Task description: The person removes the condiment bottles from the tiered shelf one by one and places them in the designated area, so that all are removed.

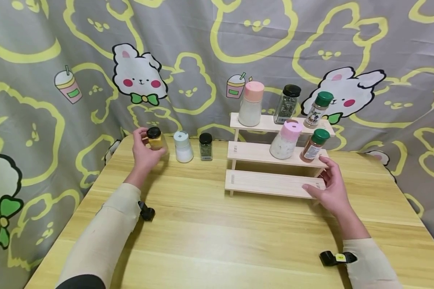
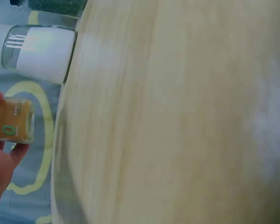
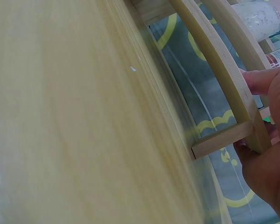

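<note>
The black-capped spice jar [image 2: 19,114] in the left hand [image 1: 144,157] bears a green mark [image 2: 9,129] shaped like a 0 or O — the white print around it is too blurred to read. On the top step of the wooden rack [image 1: 271,184], a clear green-capped bottle [image 1: 314,116] carries dark Chinese characters, the uppermost apparently 五. The print on the red-brown bottle [image 1: 311,151] and the yellow wrist-camera sticker [image 1: 340,257] — illegibly small.

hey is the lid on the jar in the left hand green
No, the jar in the left hand has a black lid, as the head view shows.
</note>
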`<action>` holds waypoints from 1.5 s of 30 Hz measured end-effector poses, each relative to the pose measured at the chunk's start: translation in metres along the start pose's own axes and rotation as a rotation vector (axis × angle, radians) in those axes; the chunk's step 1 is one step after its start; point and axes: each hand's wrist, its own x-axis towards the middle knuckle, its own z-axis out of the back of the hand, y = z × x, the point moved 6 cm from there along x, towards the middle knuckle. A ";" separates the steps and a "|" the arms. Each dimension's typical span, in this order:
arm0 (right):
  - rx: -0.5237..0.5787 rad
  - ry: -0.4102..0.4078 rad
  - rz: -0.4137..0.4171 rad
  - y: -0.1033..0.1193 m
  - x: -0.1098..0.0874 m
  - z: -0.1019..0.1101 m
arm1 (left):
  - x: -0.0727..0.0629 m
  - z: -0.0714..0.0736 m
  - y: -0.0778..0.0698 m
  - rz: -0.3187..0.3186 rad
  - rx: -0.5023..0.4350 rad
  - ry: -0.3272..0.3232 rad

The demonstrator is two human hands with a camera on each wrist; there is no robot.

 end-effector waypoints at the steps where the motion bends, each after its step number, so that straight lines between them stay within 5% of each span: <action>1: 0.002 -0.001 -0.001 0.000 0.000 0.000 | 0.000 0.000 0.001 0.003 -0.001 0.006; 16: -0.015 -0.004 -0.001 0.000 0.000 0.001 | 0.001 -0.003 0.012 -0.044 0.049 0.067; 45: -0.038 0.003 -0.009 -0.001 0.000 0.002 | 0.002 -0.005 0.025 -0.002 0.060 0.103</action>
